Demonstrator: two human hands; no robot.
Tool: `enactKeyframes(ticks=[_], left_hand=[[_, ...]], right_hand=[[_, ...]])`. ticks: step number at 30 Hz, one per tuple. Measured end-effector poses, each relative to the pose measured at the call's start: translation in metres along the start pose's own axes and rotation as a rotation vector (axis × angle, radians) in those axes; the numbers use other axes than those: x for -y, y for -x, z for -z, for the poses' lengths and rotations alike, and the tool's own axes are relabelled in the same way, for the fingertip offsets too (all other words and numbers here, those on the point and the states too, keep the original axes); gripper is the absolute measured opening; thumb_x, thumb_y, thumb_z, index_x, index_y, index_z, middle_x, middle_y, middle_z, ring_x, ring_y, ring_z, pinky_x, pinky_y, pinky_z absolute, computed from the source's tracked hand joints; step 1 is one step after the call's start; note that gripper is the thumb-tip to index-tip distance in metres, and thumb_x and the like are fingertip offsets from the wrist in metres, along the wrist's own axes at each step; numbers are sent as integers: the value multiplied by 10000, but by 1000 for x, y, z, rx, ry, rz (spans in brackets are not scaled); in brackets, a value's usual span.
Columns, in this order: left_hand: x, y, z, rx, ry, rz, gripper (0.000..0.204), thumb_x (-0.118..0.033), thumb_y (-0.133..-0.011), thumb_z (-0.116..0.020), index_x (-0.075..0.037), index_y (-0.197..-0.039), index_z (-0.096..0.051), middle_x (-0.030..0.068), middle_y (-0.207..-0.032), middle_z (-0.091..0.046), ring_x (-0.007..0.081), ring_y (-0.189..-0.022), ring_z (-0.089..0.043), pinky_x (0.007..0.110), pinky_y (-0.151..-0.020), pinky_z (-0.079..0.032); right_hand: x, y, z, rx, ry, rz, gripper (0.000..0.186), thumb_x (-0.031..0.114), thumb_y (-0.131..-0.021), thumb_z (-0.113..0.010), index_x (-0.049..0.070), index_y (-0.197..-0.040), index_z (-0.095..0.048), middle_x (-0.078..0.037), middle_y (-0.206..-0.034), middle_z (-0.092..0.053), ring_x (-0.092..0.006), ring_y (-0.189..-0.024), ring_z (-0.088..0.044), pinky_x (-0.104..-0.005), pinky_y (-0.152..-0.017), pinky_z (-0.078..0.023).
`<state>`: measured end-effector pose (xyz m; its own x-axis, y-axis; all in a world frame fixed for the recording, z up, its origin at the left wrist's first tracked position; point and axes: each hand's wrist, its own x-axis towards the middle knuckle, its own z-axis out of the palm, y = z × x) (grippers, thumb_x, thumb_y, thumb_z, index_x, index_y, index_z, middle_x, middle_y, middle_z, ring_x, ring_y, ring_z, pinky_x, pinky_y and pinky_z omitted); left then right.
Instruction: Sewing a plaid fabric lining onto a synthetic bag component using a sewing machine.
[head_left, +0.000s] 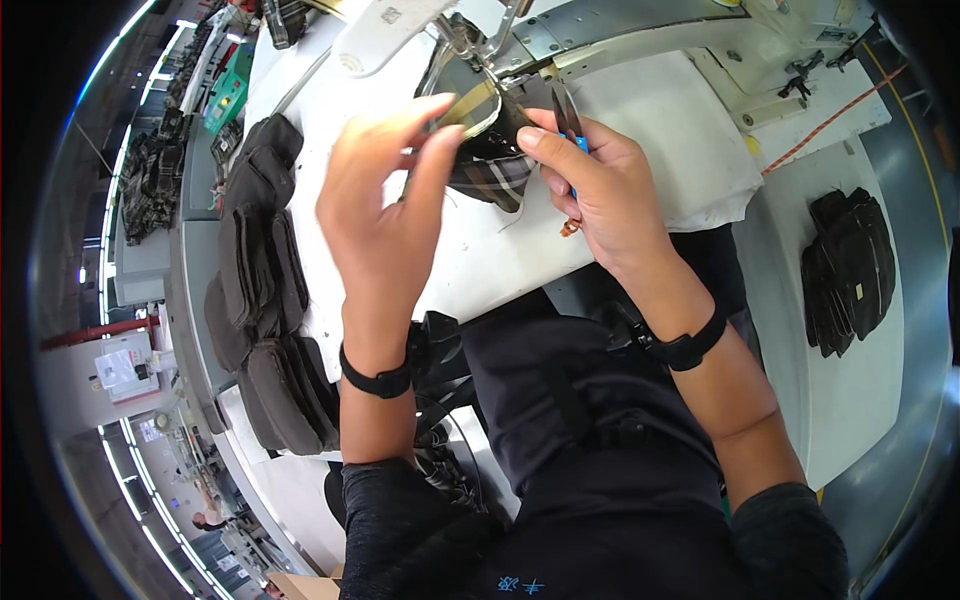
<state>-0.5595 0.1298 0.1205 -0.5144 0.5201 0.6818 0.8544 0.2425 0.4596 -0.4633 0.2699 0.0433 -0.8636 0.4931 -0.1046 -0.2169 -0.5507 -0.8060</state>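
My left hand [380, 205], slightly blurred, is raised at the fabric piece with thumb and forefinger apart and bent; its other fingertips are partly hidden. My right hand [605, 195] grips blue-handled scissors [564, 118], blades pointing up and an orange wrapping at the lower handle, its thumb against the fabric's edge. The dark camouflage fabric piece [490, 180] has a pale yellowish strip [470, 103] along its upper part and lies under the needle area of a white sewing machine [380, 30], on the white worktable [500, 245].
Dark fabric bundles [270, 270] line the table's left edge, beside a green device [230, 90] and camouflage pieces [145, 185]. A stack of dark pieces [848, 270] lies on a right-hand side table [840, 420]. An orange cord [830, 125] crosses at upper right. A distant person [207, 520] appears at lower left.
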Motion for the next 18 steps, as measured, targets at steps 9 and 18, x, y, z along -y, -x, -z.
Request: enactKeyframes(ticks=[9,18], left_hand=[[12,-7,-21,57,-236,-291,223,-18,-880,-792,-70,-1096,-777,76,-1010,-764,249,-846,-737,327,-727,-589],[20,-37,-11,323,-341,-577,190,-76,-866,-769,-65,-1040,-691,45,-958,-724,240,-709,-681,329,-594,-546]], right_hand=[[4,5,-7,25,41,91,321,218,-977,-749,24,-1232,-759,73,-672,-540,1,-573,-462,-215,-448,-314],[20,6,-2,86,62,1,388,165,-992,-730,-13,-1335,-697,60,-753,-568,-16,-588,-465,-202,-490,-316]])
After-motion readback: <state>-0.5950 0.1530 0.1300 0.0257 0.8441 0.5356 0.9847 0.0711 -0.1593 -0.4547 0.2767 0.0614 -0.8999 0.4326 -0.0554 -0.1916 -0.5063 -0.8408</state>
